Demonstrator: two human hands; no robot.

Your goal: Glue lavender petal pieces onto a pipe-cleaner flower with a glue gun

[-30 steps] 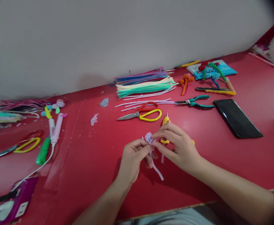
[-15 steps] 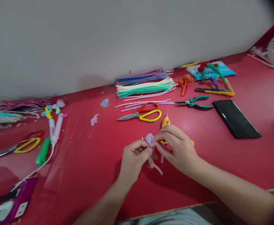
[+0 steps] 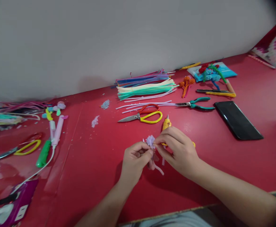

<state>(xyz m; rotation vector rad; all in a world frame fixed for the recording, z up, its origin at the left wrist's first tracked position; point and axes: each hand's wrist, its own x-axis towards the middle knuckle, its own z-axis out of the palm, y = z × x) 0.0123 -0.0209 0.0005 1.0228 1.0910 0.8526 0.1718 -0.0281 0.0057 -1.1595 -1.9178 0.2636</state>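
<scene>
My left hand (image 3: 136, 160) pinches the base of a lilac pipe-cleaner flower (image 3: 150, 141), whose fluffy head points up and away from me. A lilac stem (image 3: 159, 170) trails out below my left fingers. My right hand (image 3: 179, 148) is closed at the flower's right side, thumb and fingertips gripping its edge. Exactly which strand the fingertips hold is too small to see. Just behind my right hand lies a yellow hot glue gun (image 3: 166, 122), partly covered by it. Red-and-yellow-handled scissors (image 3: 140, 117) rest beyond the flower.
Bundled pipe cleaners (image 3: 147, 89) lie along the wall. Green-handled pliers (image 3: 196, 104) and a black phone (image 3: 238, 120) are at right, near an orange pipe-cleaner figure (image 3: 186, 84). At left are other scissors (image 3: 26, 147), a pink hair iron (image 3: 58, 130) and a purple packet (image 3: 25, 200).
Both hands stay almost in place on the flower, with only a tiny shift. At the far left, a blurred pinkish shape has come in below the other scissors.
</scene>
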